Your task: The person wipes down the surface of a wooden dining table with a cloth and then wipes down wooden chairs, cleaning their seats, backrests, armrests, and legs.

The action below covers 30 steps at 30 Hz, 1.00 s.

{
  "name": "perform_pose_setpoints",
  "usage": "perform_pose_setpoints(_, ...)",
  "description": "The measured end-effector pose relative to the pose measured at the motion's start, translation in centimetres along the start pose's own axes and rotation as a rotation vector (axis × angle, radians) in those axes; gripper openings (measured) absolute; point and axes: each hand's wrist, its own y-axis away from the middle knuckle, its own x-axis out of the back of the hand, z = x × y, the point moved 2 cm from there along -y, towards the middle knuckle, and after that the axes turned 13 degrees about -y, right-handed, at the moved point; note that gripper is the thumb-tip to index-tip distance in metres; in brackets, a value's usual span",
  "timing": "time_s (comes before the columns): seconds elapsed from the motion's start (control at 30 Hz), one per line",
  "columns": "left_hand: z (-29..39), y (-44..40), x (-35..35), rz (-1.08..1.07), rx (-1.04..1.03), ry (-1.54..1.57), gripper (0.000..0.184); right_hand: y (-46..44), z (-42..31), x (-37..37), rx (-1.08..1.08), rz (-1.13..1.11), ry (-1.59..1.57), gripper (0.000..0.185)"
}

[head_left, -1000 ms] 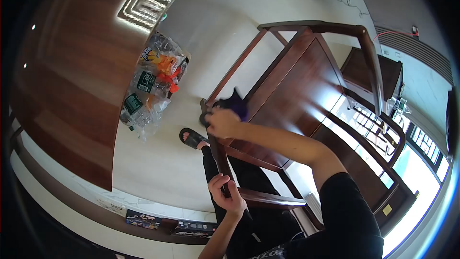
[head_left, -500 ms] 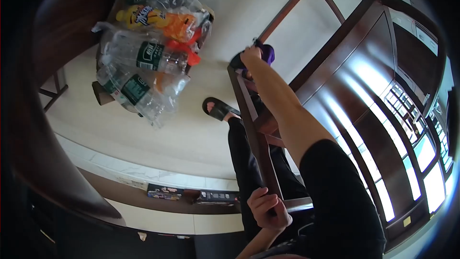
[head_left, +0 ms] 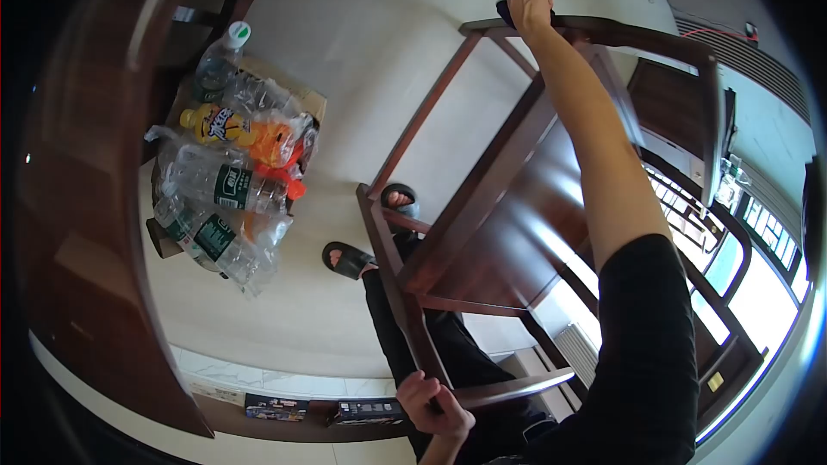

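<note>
A dark brown wooden chair (head_left: pixel 482 198) stands tilted in front of me. At the top of the view, my right hand (head_left: pixel 530 7) is closed on a dark cloth (head_left: pixel 505 12), pressed against the chair's curved top rail. Only the cloth's edges show around the fingers. Near the bottom, my left hand (head_left: pixel 435 405) has its fingers curled around the lower end of a chair rail, by the joint with another bar.
Clear plastic bottles (head_left: pixel 228 185) and a yellow one (head_left: pixel 215 124) lie piled on cardboard at the left, beside a large brown wooden surface (head_left: pixel 86 207). My sandalled feet (head_left: pixel 347 259) are on the floor by the chair. Boxes (head_left: pixel 366 412) line the wall's base.
My right hand has moved with the cloth from the chair's side corner up to its top rail. My left hand stays at the rail's lower end. The camera view has swung, showing the bottles differently.
</note>
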Motion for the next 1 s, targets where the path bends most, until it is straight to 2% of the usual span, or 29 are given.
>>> perform_pose_setpoints(0.07,0.4,0.2,0.4,-0.028,0.020,-0.038,0.009,-0.1,3.2,1.0,0.092,-0.094,0.071,0.019)
perform_pose_setpoints(0.1,0.3,0.2,0.1,-0.008,-0.001,-0.017,0.009,1.1,4.3,3.2,0.254,-0.103,0.134,0.018)
perform_pose_setpoints(0.17,-0.1,0.4,-0.3,0.043,0.001,0.010,0.010,2.9,6.1,4.1,0.249,-0.040,-0.003,0.016)
perform_pose_setpoints(0.23,0.5,0.2,-0.6,0.119,0.012,-0.013,0.008,5.1,8.2,5.6,0.177,-0.049,-0.369,0.019)
perform_pose_setpoints(0.27,0.5,0.2,-0.7,0.122,0.007,-0.039,0.009,5.6,8.4,4.5,0.094,0.067,-0.623,0.021)
perform_pose_setpoints(0.3,0.6,0.2,-0.6,0.137,0.006,-0.071,0.011,8.1,8.5,6.8,0.135,-0.006,-0.599,0.021)
perform_pose_setpoints(0.33,0.7,0.0,-0.7,0.110,-0.027,-0.091,0.013,8.9,7.2,5.3,0.017,0.003,-0.839,0.022)
perform_pose_setpoints(0.37,1.0,0.0,-0.6,0.107,-0.037,-0.121,0.015,13.4,7.4,8.8,0.180,0.109,-0.890,0.024)
perform_pose_setpoints(0.4,1.2,-0.2,-0.4,0.080,-0.071,-0.148,0.013,16.3,6.5,10.0,0.126,0.085,-1.126,0.030)
perform_pose_setpoints(0.43,1.4,-0.6,-0.1,0.058,-0.097,-0.179,0.012,19.2,5.5,12.5,0.162,-0.084,-1.132,0.033)
perform_pose_setpoints(0.47,1.8,-1.0,0.0,0.053,-0.022,-0.221,0.015,21.9,3.5,12.1,0.062,-0.047,-1.364,0.039)
perform_pose_setpoints(0.5,2.0,-1.2,0.0,0.042,0.054,-0.250,0.022,23.8,2.3,12.3,-0.058,-0.310,-1.635,0.042)
perform_pose_setpoints(0.53,0.8,-1.1,-0.7,-0.007,0.042,-0.349,0.031,27.7,1.4,13.8,-0.212,-0.385,-2.339,0.042)
perform_pose_setpoints(0.57,-0.1,-1.3,-0.8,-0.063,0.045,-0.441,0.040,31.3,1.5,14.9,-0.358,-0.446,-2.666,0.039)
perform_pose_setpoints(0.6,1.1,-2.0,0.6,0.019,0.073,-0.429,0.040,34.5,1.1,16.3,-0.517,-0.638,-3.095,0.037)
perform_pose_setpoints(0.63,3.1,-3.6,1.9,-0.195,-0.085,-0.261,0.041,37.4,1.1,18.0,-0.499,-0.668,-3.353,0.042)
perform_pose_setpoints(0.67,5.4,-5.6,3.7,-0.414,-0.268,-0.101,0.043,40.3,2.2,20.6,-0.454,-0.722,-3.460,0.046)
perform_pose_setpoints(0.7,8.6,-7.1,7.4,-0.358,-0.276,-0.095,0.043,42.0,1.3,19.3,-0.342,-0.615,-3.462,0.055)
perform_pose_setpoints(0.73,13.1,-7.3,12.3,-0.545,-0.323,0.218,0.045,45.2,2.4,22.6,-0.453,-0.573,-3.454,0.060)
perform_pose_setpoints(0.77,17.9,-6.5,17.9,-0.731,-0.365,0.548,0.047,47.0,2.1,23.5,-0.335,-0.519,-3.513,0.062)
perform_pose_setpoints(0.83,26.9,-5.2,32.1,-0.612,-0.761,0.490,0.048,51.5,4.3,31.8,-0.219,-0.472,-3.531,0.060)
perform_pose_setpoints(0.87,30.1,-3.5,38.8,-0.537,-0.823,0.509,0.048,52.9,4.5,34.5,-0.175,-0.468,-3.521,0.058)
perform_pose_setpoints(0.9,32.4,-1.8,45.0,-0.531,-0.901,0.590,0.060,53.9,4.3,36.4,-0.140,-0.470,-3.493,0.056)
perform_pose_setpoints(0.93,33.7,-0.1,51.0,-0.535,-1.019,0.540,0.090,54.5,3.6,38.0,-0.130,-0.470,-3.459,0.054)
perform_pose_setpoints(0.97,34.2,1.8,56.1,-0.455,-1.213,0.609,0.106,55.0,2.9,39.9,-0.126,-0.464,-3.423,0.052)
perform_pose_setpoints(1.0,34.0,3.7,60.3,-0.439,-1.332,0.656,0.105,55.5,1.8,41.4,-0.135,-0.456,-3.380,0.051)
